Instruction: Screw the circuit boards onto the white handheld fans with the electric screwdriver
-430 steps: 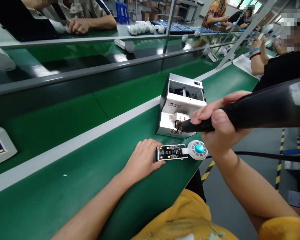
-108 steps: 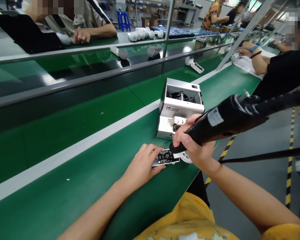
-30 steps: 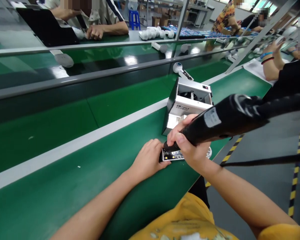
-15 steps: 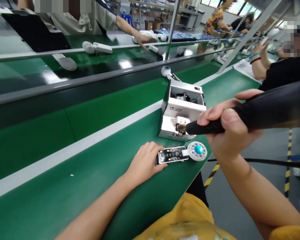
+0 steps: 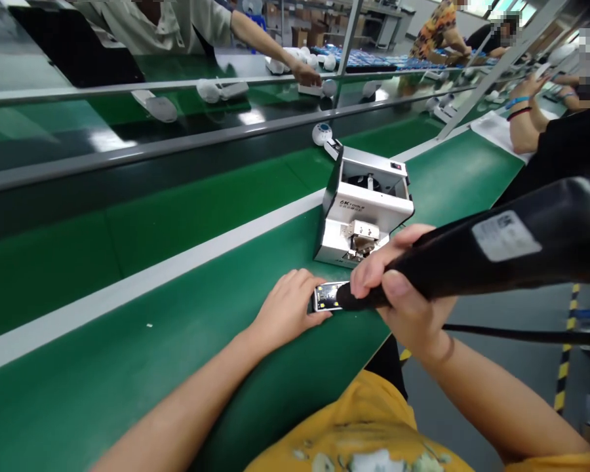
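Observation:
My left hand [image 5: 286, 307] lies on the green bench, its fingers and thumb closed around the end of a small white device [image 5: 327, 296] with an exposed black circuit board. A black electric screwdriver [image 5: 447, 255] is gripped in my right hand [image 5: 413, 308]. Its tip end is over the circuit board, though the exact contact point is hidden. The device's round head is covered by the screwdriver and my right hand. Just behind them stands a silver screw feeder [image 5: 373, 204].
Beyond the screw feeder, another white round-headed device [image 5: 322, 134] sits near the conveyor belt [image 5: 201, 210]. Across the line, a co-worker's hand [image 5: 305, 73] touches one of several white devices. Another person's arm [image 5: 524, 121] is at the right. A cable [image 5: 511, 335] trails below my right hand.
My right hand has brought the screwdriver down and left, from the front of the screw feeder to the circuit board. My left hand keeps its hold. The co-worker's hand has lowered onto a white device.

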`<state>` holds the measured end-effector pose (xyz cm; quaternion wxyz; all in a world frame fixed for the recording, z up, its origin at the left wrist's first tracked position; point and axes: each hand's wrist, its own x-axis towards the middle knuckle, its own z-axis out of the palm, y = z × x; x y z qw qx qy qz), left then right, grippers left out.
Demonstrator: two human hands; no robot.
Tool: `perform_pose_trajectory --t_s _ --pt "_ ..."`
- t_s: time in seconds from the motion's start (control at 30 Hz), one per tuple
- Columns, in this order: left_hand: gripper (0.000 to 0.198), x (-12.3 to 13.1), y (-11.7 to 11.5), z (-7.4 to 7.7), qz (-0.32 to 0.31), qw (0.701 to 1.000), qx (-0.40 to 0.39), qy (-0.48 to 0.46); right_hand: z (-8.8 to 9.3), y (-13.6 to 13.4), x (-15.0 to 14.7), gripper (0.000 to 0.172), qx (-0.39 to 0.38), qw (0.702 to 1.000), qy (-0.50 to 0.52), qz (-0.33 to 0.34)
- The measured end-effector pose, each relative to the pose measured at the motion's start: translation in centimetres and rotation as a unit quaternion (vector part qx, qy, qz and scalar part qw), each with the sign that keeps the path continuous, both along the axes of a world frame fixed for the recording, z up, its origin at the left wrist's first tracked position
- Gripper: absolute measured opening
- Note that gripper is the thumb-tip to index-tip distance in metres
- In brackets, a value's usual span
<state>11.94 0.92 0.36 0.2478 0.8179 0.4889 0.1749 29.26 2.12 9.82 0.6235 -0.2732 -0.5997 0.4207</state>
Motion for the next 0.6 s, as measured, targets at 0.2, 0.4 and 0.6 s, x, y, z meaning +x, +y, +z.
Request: perform_pose_trajectory --t_s 0.2,0.4,0.6 --pt "0.041 0.2 0.0 0.2 -0.001 1.0 0.007 0.0 -1.2 -1.0 -1.1 0.03 0.009 0.999 -0.03 -0.006" --pt "0.036 0.3 0.0 0.5 -0.002 1.0 0.005 0.012 -1.7 -1.1 -1.0 0.029 0.025 0.998 -0.057 0.0" --pt "0.024 0.5 -0.1 0.2 -0.007 1.0 0.003 0.015 -2.7 -1.4 -0.5 0.035 0.012 0.994 -0.11 0.024"
